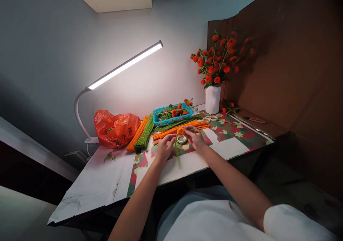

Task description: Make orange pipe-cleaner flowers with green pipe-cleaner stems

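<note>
Between my hands is a small orange flower (180,131), its round head facing up. My right hand (195,138) pinches it from the right, with a thin green stem showing by the fingers. A green tape strip (177,148) hangs below the flower, its lower end blurred. My left hand (164,148) is closed at the strip's upper part, thumb and forefinger together; the exact grip is small and hard to see. Just behind the strip, a roll of green tape (182,139) lies on the table.
Orange pipe-cleaner-like sticks (160,135) lie behind my hands, beside a green bundle (144,136). Further back are a blue basket (173,120) of flowers, a red plastic bag (115,128) and a white vase (213,99) of orange flowers. A lit lamp (125,65) reaches over the left side.
</note>
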`<action>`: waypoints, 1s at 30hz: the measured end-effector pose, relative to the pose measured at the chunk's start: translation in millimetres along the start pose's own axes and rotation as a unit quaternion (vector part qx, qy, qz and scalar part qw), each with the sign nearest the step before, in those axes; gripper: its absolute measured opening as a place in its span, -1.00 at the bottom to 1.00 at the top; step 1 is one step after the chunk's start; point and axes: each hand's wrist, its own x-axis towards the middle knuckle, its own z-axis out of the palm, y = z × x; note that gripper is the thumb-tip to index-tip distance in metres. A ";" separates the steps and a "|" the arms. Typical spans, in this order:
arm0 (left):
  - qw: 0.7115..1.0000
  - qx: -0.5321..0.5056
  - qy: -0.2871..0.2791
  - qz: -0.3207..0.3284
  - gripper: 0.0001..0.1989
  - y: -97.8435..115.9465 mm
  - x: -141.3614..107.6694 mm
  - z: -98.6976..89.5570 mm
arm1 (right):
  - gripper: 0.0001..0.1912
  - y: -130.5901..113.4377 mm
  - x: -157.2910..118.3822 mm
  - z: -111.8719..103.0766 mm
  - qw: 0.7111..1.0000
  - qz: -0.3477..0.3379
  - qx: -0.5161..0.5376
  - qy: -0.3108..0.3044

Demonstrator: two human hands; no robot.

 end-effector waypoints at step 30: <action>0.994 -0.106 -0.008 -0.024 -0.68 -0.2 -1.8 7.4 | -0.94 1.1 -14.2 7.2 0.950 -0.112 -0.280 -0.083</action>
